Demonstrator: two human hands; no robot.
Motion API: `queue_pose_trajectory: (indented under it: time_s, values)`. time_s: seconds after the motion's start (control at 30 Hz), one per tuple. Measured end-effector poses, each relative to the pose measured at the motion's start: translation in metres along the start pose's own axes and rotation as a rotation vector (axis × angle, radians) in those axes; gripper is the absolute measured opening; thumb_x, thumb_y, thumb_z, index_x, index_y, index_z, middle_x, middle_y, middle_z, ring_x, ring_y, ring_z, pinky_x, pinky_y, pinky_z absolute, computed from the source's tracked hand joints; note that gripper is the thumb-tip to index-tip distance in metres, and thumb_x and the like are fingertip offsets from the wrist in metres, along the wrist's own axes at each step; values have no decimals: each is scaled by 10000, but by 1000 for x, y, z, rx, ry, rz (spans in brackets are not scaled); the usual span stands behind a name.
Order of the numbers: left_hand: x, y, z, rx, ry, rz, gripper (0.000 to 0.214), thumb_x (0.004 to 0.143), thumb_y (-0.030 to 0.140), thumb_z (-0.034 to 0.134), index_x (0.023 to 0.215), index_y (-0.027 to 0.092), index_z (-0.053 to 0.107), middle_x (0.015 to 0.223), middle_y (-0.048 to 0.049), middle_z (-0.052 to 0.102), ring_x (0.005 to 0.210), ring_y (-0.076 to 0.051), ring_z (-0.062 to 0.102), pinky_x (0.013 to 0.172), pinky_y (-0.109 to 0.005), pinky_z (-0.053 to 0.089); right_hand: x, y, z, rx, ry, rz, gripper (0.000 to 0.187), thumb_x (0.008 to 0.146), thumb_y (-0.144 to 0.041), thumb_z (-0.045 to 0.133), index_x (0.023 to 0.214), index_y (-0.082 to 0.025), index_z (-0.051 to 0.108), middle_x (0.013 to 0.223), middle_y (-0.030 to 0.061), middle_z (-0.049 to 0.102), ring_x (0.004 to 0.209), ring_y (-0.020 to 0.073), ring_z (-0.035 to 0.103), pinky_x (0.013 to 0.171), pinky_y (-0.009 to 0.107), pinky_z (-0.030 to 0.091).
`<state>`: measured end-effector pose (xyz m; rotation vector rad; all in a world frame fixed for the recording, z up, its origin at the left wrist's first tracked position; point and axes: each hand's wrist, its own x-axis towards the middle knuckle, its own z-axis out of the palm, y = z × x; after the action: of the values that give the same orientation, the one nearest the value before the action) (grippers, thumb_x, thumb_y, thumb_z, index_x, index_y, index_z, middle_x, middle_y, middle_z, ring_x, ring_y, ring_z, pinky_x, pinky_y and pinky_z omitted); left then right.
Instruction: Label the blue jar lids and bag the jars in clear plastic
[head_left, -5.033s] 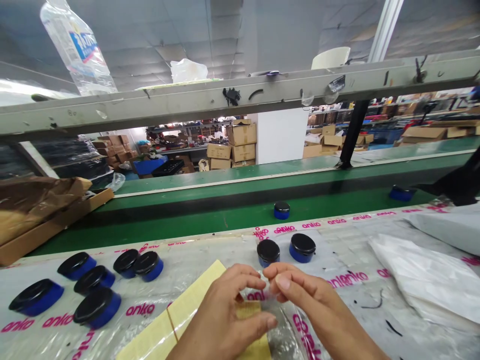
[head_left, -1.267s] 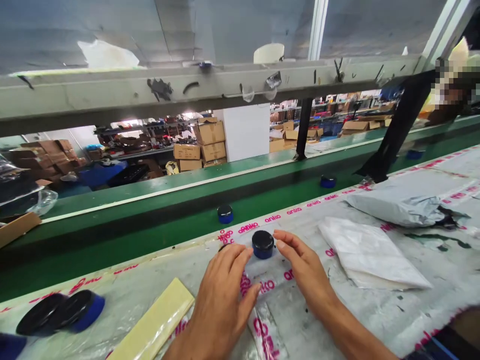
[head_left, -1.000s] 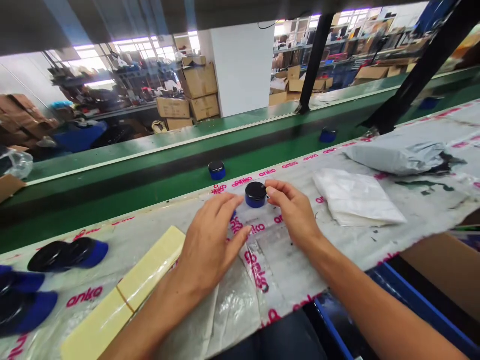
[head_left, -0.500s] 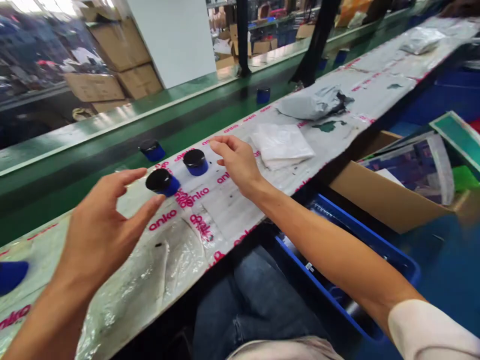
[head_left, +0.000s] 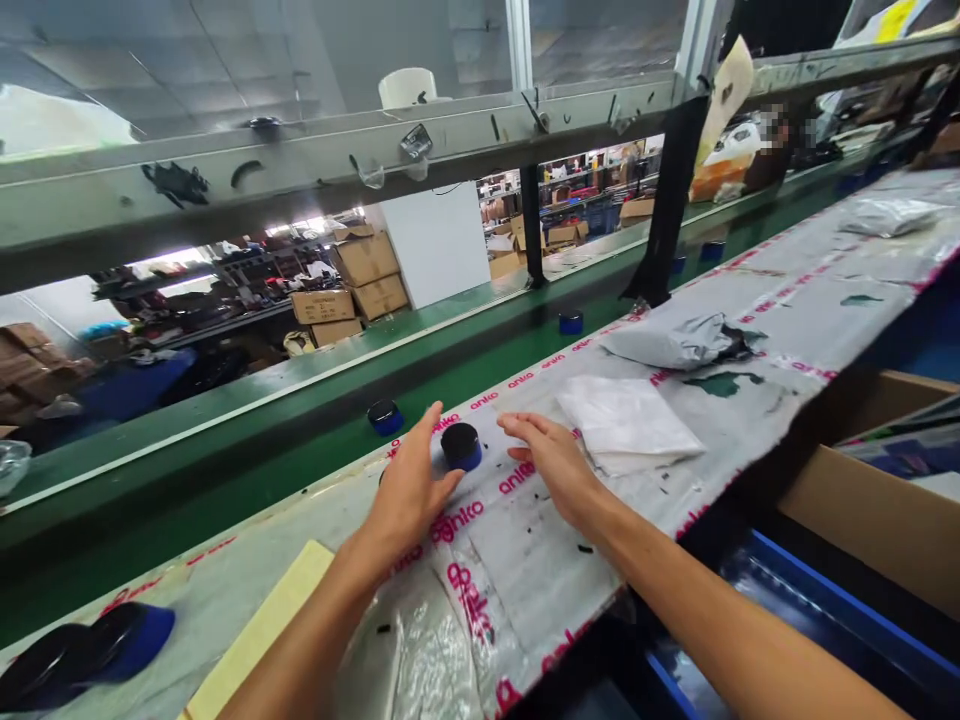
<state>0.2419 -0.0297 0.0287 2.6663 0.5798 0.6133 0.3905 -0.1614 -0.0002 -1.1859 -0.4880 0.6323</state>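
Head view: the left hand (head_left: 409, 490) was open, fingers spread and slightly curved, holding nothing, its thumb just beside a black-lidded blue jar (head_left: 460, 446); contact could not be confirmed. The right hand (head_left: 551, 465) was open and nearly flat, palm down, holding nothing, its fingertips (head_left: 511, 423) near the jar but apart from it. The jar stood upright between the hands on a printed plastic sheet (head_left: 525, 570), close to the bench's far edge, beyond which ran a green conveyor belt (head_left: 262, 470). A folded white bag (head_left: 628, 425) lay just beside the right hand. Open sheet lay nearer the person. Both forearms angled inward from the frame's lower edge.
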Motion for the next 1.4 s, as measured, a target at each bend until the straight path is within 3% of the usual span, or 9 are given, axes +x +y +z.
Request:
queue_pose_trajectory:
  time_s: [0.2,0.33,0.57,0.93,1.07,1.17,1.4]
  values:
    - [12,4,13,-8,-85,2,887,819,116,615,1579,241,175,1574,-143,426,1417,-290,456,1139,-501,396,1,3,5,8,-50,61,274,777,-471,709,922,-245,766,1128,40,741,1158,262,594,983,407,431]
    - [22,4,8,11,-144,-61,902,793,50,597,1582,239,202,1481,-146,545,1297,-315,577,1048,-495,467,0,6,9,20,-96,80,278,790,-447,703,971,-250,779,1166,41,741,1173,268,593,1000,416,421]
    - [23,3,7,-52,-79,-124,902,764,110,732,1543,240,296,1359,-121,640,1242,-304,604,1040,-485,458,2,7,11,25,-83,111,300,790,-451,706,1000,-245,770,1229,47,722,1230,283,564,1033,433,401]
    - [10,0,8,-55,-72,-16,893,745,68,683,1520,310,311,1400,-73,589,1266,-286,587,1010,-467,503,0,9,11,54,-113,115,265,825,-472,706,962,-246,727,1207,58,712,1226,299,589,938,403,507]
    - [1,4,17,-89,-40,46,963,739,6,639,1547,328,225,1521,-83,470,1351,-264,505,1076,-483,465,-7,11,9,82,-86,134,373,816,-478,736,1092,-238,665,1176,73,728,1195,287,618,971,417,486]
    - [-4,8,27,-190,-14,4,1016,708,-9,648,1555,326,196,1469,-84,512,1334,-255,506,1095,-492,446,-9,12,7,118,-75,134,418,816,-482,752,1141,-242,646,1157,75,729,1192,285,620,988,422,484]
    - [-5,11,48,-491,91,-142,955,682,5,631,1525,303,297,1334,-55,596,1260,-240,561,1125,-468,396,-6,14,5,192,-184,109,254,870,-461,709,953,-222,717,1136,56,722,1122,264,636,1003,398,474]
